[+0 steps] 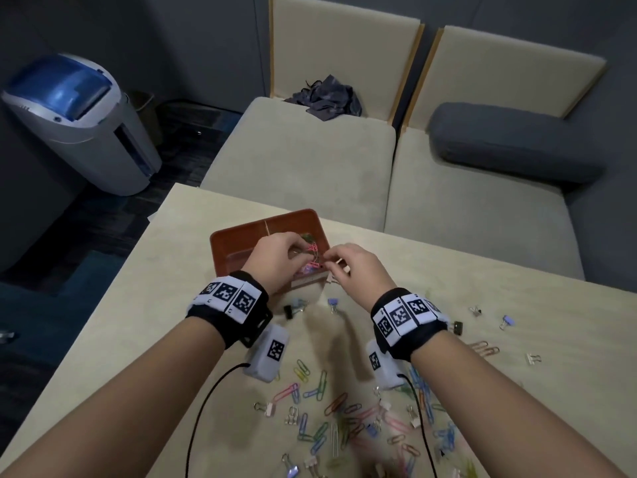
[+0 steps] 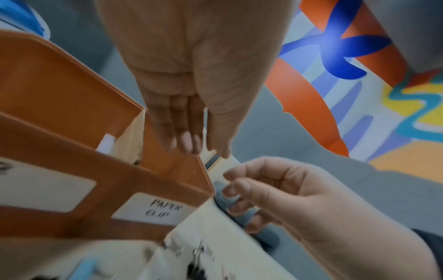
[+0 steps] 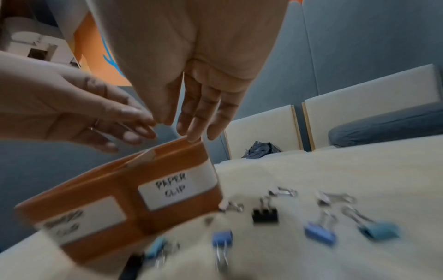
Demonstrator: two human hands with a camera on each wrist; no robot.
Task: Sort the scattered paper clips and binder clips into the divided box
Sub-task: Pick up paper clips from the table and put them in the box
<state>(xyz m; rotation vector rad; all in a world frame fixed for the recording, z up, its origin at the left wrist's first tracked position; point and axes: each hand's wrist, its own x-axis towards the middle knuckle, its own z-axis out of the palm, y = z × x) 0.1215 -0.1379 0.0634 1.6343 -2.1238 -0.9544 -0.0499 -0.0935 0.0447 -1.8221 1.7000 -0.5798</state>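
Note:
An orange-brown divided box [image 1: 224, 243] stands at the far side of the table; one front label reads PAPER CLIP [image 3: 171, 186]. Both hands hover over its right compartment. My left hand [image 1: 275, 257] has straight fingers [image 2: 187, 140] pointing down into the box, and thin pink wires lie against its palm [image 3: 95, 123]. Pink paper clips [image 1: 313, 257] show just below its fingertips. My right hand [image 1: 348, 263] is beside it with loosely bent fingers [image 3: 191, 130], thumb apart, nothing plainly pinched. Coloured paper clips [image 1: 320, 384] and binder clips [image 1: 332, 302] lie scattered nearer me.
More binder clips [image 3: 320, 234] sit right of the box and at the table's right [image 1: 506, 320]. Beyond the table are beige sofa seats [image 1: 303, 160], a grey bolster [image 1: 517, 143] and a dark cloth [image 1: 327, 98]. A grey and blue bin [image 1: 79, 122] stands on the floor at the left.

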